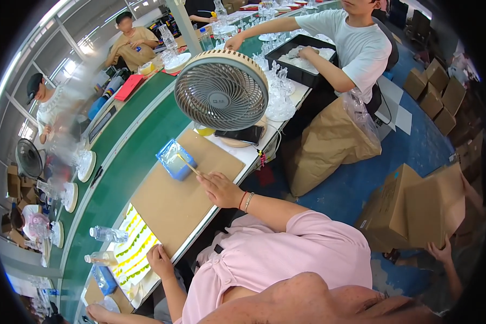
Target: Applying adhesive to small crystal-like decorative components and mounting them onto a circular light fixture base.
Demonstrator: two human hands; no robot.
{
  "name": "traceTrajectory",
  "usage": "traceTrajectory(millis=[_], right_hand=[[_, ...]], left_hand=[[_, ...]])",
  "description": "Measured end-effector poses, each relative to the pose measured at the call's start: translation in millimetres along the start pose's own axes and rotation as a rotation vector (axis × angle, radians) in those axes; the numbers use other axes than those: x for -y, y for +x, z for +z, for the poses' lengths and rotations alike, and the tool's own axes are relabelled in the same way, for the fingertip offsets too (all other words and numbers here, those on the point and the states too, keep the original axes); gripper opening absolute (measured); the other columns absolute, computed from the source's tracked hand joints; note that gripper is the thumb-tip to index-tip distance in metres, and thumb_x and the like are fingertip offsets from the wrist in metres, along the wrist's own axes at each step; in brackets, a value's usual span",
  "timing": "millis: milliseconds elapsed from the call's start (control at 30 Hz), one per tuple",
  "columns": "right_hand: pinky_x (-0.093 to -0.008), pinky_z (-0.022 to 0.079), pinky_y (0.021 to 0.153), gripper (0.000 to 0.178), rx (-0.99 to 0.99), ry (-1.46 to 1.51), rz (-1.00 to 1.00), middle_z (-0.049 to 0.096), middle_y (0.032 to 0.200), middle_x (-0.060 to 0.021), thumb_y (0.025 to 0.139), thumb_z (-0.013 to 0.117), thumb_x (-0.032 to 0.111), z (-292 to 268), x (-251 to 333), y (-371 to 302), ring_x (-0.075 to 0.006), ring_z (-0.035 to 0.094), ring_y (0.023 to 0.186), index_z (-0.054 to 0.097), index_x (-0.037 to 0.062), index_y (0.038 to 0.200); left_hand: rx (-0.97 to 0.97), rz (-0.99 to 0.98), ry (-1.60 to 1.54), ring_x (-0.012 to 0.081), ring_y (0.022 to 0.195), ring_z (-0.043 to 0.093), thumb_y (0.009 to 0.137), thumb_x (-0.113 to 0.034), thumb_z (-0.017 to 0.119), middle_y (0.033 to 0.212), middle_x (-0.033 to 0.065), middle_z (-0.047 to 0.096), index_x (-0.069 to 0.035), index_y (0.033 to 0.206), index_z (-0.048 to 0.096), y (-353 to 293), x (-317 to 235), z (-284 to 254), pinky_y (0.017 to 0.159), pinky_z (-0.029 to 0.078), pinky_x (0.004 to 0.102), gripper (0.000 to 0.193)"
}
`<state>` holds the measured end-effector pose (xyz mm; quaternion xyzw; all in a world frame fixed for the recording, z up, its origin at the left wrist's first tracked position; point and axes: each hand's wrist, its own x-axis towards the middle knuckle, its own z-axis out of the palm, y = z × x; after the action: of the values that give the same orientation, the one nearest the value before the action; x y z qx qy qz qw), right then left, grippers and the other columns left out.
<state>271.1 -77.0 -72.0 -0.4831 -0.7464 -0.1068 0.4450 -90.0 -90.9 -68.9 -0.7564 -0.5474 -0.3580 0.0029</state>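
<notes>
My right hand (220, 189) is closed around a thin yellowish stick (189, 163), which looks like a small brush. The stick's far end reaches over a blue box-like container (171, 156) with a pale, shiny middle; I cannot make out what is in it. Both are above a brown board (181, 200) on the table. At the board's near left corner, my left hand (159, 262) rests by the table edge with its fingers stretched out, holding nothing I can see. Beside it lie white sheets (135, 248) with green and yellow rows.
A round grey fan (221, 92) and a dark phone (240, 134) stand beyond the board. Two clear bottles (108, 235) are at the left. A green conveyor (129, 137) curves past. At right are a brown bag (332, 143), a cardboard box (391, 213) and a co-worker (351, 43).
</notes>
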Motion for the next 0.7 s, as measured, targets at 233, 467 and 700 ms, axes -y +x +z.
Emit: traceTrajectory(millis=[233,467,700], right_hand=[[-0.0446,0.034,0.103,0.059,0.016,0.069,0.002,0.041,0.141,-0.017,0.086,0.056,0.011,-5,-3,0,-0.0294,0.048,0.12,0.033,0.001,0.14],[-0.0437,0.033,0.103,0.058,0.015,0.175,-0.049,0.046,0.136,-0.0154,0.087,0.057,0.013,-2,-12,-4,-0.0282,0.048,0.118,0.034,0.0021,0.14],[-0.0475,0.03,0.105,0.064,0.02,0.432,0.113,0.045,0.135,-0.0167,0.087,0.058,0.013,-11,-20,9,-0.0314,0.048,0.117,0.028,0.0027,0.142]], left_hand=[[-0.078,0.027,0.078,0.0318,0.099,0.056,0.092,-0.012,0.055,0.103,0.0161,0.061,0.002,0.099,0.064,2,-7,2,0.088,0.045,0.0396,0.018],[0.076,-0.043,0.074,0.0319,0.1,0.054,0.092,-0.011,0.054,0.105,0.0167,0.059,0.002,0.1,0.062,3,3,1,0.089,0.044,0.0392,0.018],[0.062,-0.061,0.113,0.0345,0.107,0.051,0.088,-0.007,0.053,0.112,0.0183,0.056,0.001,0.105,0.06,10,-3,1,0.095,0.041,0.0418,0.02]])
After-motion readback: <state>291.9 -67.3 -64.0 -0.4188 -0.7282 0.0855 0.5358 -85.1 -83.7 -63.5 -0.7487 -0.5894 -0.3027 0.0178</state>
